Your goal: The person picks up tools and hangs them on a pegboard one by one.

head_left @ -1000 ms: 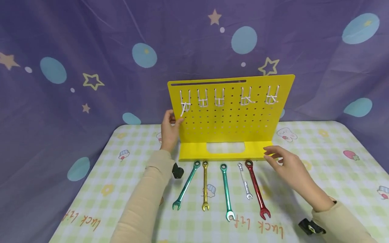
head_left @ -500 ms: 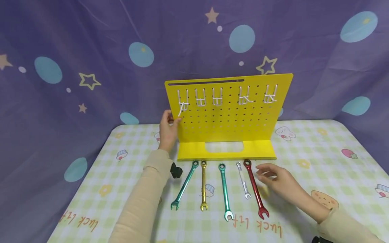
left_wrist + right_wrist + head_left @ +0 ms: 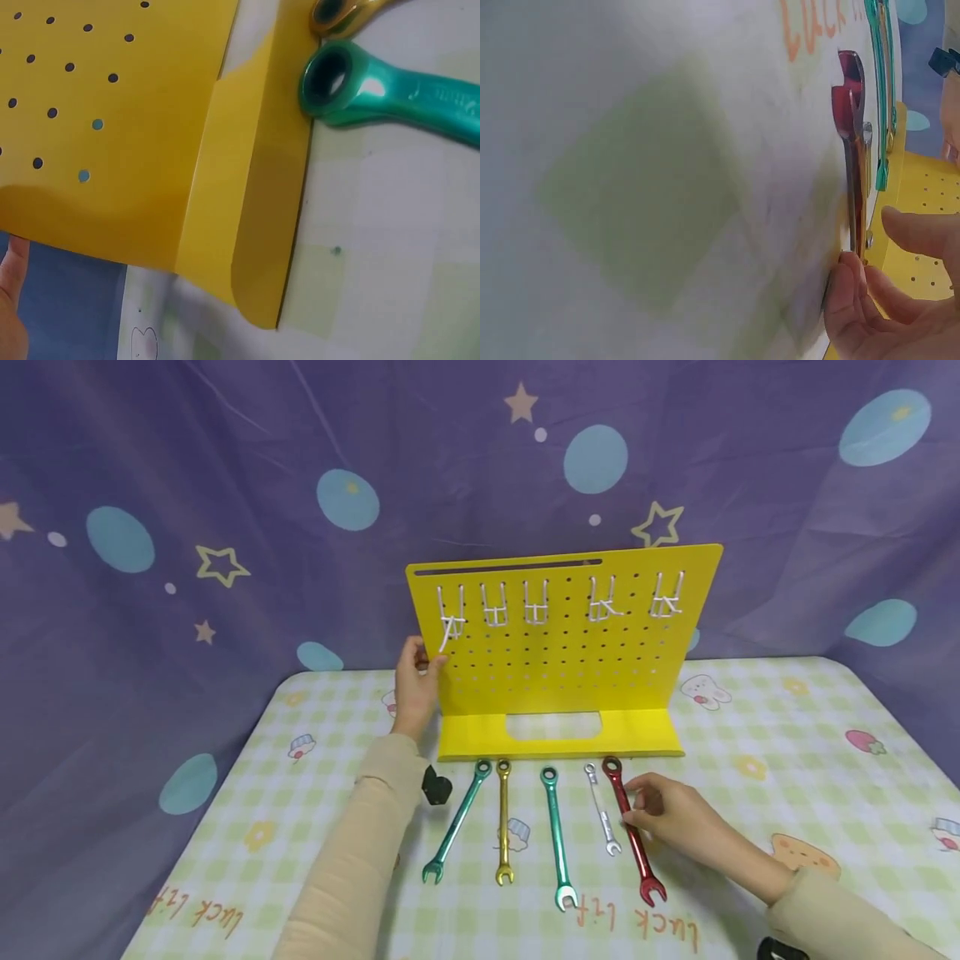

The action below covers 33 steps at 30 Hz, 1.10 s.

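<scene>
A yellow pegboard (image 3: 555,681) with white wire hooks (image 3: 495,606) stands upright on the table. My left hand (image 3: 415,689) holds its left edge, thumb in front and fingers partly hidden behind. My right hand (image 3: 678,814) hovers low at the red wrench (image 3: 637,847), which lies flat in front of the board. In the right wrist view, the fingertips (image 3: 847,285) are beside the red handle and the thumb stands apart from it. Left of the red one lie a small silver wrench (image 3: 602,810), a green wrench (image 3: 557,835), a gold wrench (image 3: 504,827) and another green wrench (image 3: 456,827).
A checked cloth with printed pictures covers the table (image 3: 315,802). Behind it hangs a purple curtain (image 3: 450,460) with stars and blue ovals. The pegboard's base has a cut-out, and its front lip (image 3: 555,749) lies close to the wrenches' ring ends.
My right hand has moved left and down from beside the board's base to the red wrench. The left hand keeps its hold on the board's edge.
</scene>
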Each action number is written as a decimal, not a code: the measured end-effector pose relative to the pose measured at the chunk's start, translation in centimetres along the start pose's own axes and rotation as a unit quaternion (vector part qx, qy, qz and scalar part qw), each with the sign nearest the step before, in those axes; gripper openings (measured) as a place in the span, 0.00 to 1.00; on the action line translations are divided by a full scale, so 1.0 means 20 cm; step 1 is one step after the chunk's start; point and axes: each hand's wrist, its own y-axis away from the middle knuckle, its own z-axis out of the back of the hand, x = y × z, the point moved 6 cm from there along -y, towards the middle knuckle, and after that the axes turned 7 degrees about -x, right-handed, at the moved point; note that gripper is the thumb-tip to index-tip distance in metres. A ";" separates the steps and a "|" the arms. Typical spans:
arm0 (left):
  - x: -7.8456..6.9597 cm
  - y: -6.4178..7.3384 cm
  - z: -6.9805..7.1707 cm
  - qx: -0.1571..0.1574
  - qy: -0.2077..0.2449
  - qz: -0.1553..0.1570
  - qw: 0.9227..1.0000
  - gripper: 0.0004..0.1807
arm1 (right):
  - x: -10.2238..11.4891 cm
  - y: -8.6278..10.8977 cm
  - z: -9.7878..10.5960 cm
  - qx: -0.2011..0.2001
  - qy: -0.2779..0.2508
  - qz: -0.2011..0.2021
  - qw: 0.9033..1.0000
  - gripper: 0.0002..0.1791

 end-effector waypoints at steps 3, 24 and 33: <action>0.00 0.00 0.00 -0.002 -0.003 0.006 1.000 0.12 | 0.00 -0.01 -0.02 0.001 0.016 -0.003 1.000 0.20; 0.00 0.00 -0.01 -0.006 -0.011 0.017 1.000 0.13 | -0.01 -0.03 0.00 0.031 0.113 -0.033 0.993 0.20; 0.00 0.00 -0.01 -0.009 -0.007 0.016 1.000 0.13 | -0.03 -0.02 0.02 0.043 0.114 -0.060 0.991 0.17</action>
